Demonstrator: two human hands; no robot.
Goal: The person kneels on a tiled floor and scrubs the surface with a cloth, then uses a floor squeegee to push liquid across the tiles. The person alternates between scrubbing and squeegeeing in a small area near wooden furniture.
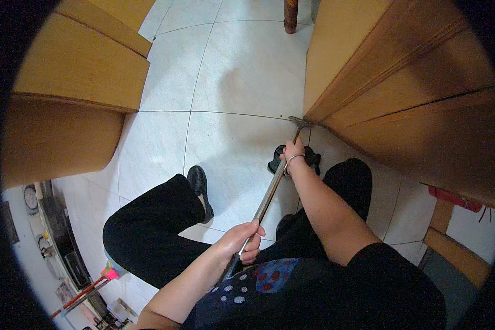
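Note:
Both my hands hold one long metal pole [269, 189], which slants from my lap toward the floor ahead on the right. My left hand [243, 242] wraps its lower end, close to my dark top. Farther up, my right hand [293, 152], with a bangle [289, 163] at the wrist, grips the pole near its far end. The pole's small crosswise head [300, 121] rests on the floor at the bottom corner of a wooden panel [334, 99]. Beneath my right hand lies a black item [274, 159], partly hidden; I cannot tell whether it is a shoe or cloth.
Pale floor tiles [161, 144] lie between wooden furniture [82, 66] on the left and the panel. My bent legs and a black shoe [197, 181] are below. A turned wooden leg [290, 18] stands at the top. A red pole with a pink joint [109, 273] is at lower left.

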